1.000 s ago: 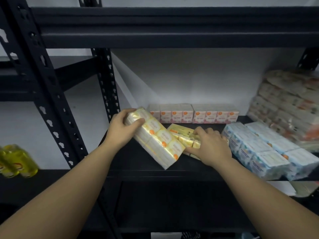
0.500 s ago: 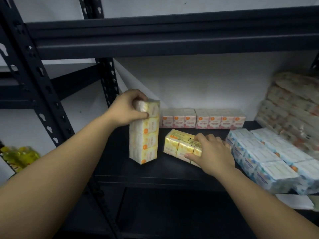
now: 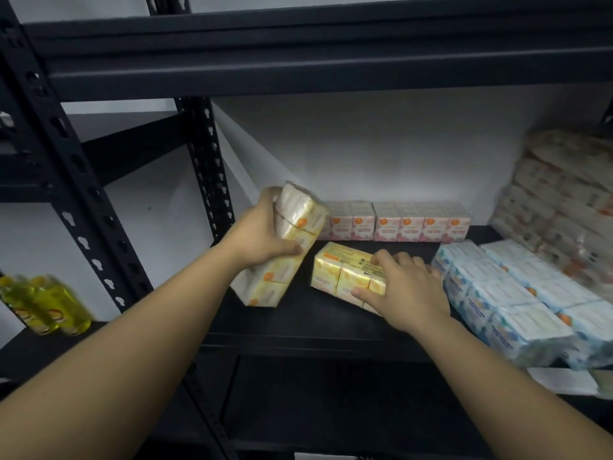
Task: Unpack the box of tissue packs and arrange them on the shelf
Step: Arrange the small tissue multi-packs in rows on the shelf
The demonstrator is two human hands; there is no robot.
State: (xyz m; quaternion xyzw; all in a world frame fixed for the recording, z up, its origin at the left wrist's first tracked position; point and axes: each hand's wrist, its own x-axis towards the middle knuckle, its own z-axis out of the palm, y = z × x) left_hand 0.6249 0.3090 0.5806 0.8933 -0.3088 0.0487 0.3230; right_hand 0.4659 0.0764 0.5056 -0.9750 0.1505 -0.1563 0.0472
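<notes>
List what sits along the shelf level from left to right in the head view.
yellow bottles → tilted yellow tissue pack gripped by the left hand → flat yellow tissue pack under the right hand → blue tissue packs → leaning stack of wrapped packs.

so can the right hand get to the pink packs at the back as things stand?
Probably yes. The right hand rests on the flat yellow pack, and the bare shelf between that and the pink packs looks clear; it would have to let go first.
</notes>
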